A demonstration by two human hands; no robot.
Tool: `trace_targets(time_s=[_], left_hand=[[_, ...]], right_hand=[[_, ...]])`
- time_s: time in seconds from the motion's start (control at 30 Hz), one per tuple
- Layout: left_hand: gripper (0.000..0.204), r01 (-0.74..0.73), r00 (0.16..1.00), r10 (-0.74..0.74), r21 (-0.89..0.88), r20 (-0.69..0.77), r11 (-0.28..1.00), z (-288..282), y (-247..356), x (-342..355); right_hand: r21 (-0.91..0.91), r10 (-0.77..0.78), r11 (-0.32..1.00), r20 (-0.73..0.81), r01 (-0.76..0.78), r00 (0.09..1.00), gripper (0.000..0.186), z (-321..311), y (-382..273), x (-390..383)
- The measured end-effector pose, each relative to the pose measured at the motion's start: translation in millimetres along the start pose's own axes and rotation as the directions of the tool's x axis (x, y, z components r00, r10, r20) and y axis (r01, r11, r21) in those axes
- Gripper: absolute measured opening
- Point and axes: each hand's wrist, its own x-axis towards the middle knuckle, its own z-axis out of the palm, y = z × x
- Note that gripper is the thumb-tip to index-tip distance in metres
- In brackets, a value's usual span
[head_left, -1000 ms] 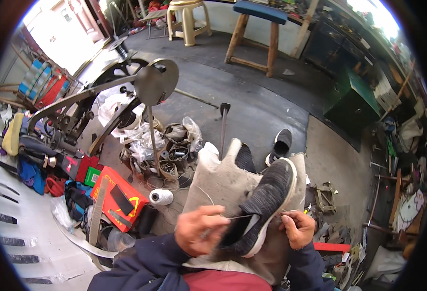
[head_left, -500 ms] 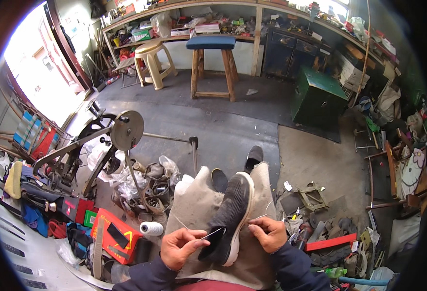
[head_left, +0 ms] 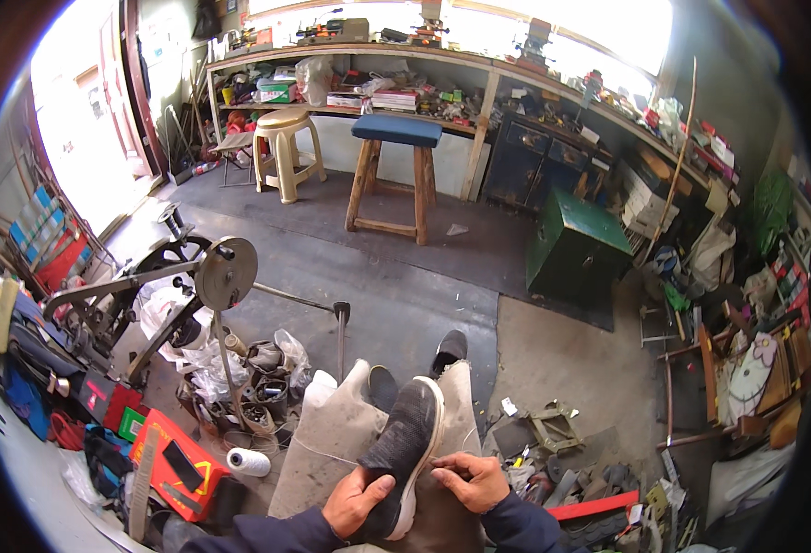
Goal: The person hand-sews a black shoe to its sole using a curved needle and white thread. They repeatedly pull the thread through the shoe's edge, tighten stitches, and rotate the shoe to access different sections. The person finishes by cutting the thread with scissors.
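1. The left hand (head_left: 355, 505) is closed on the shoe (head_left: 404, 442) near its opening, thumb laid over the edge; its other fingers are partly hidden.

2. The right hand (head_left: 475, 484) has thumb and forefinger pinched together just beside the sole's edge, seemingly on the thread (too fine there to be certain). The rest of its fingers are curled in.

3. The shoe lies between the two hands, toe pointing away from the fingers, sole turned toward the right fingertips. Under it, the cloth (head_left: 306, 479) covers the lap.

4. A length of thread (head_left: 327, 455) crosses the cloth to the left of the left fingers. Farther left sit the spool (head_left: 249, 463) and, beyond it, the orange box (head_left: 152, 444) with a phone (head_left: 182, 465) on top.

5. To the right of the right fingers, well apart from the shoe, are a red strip (head_left: 594, 505) and loose scraps (head_left: 558, 429).

6. What could go wrong, as I judge it: the thread is thin and slack on the left — it could catch under the shoe or loop round the left fingers. A hard, sudden pull from the right could snap it or pucker the soft upper. The cloth slopes over the lap, so if the left grip loosened, the shoe could roll or slide — and a weak pinch could let the strand slip free.
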Motion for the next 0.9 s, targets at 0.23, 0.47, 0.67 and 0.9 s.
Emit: trace_targets(time_s=[0.23,0.47,0.67,0.9], left_hand=[[0.058,-0.116,0.992,0.117,-0.032,0.049,0.993,4,2,34],[0.056,-0.277,0.96,0.264,0.159,0.098,0.948,2,7,44],[0.052,-0.272,0.962,0.259,0.196,0.092,0.942,-8,6,43],[0.036,-0.201,0.978,0.2,0.005,0.061,0.98,-3,0,39]], right_hand=[[-0.262,-0.017,0.964,0.093,0.041,0.995,0.018,-7,-24,15],[-0.541,-0.137,0.833,0.0,0.115,0.991,0.012,11,-40,19],[-0.409,-0.085,0.911,-0.069,0.049,0.994,0.017,23,-29,22],[-0.53,-0.075,0.848,-0.095,0.013,0.993,0.034,20,-10,26]])
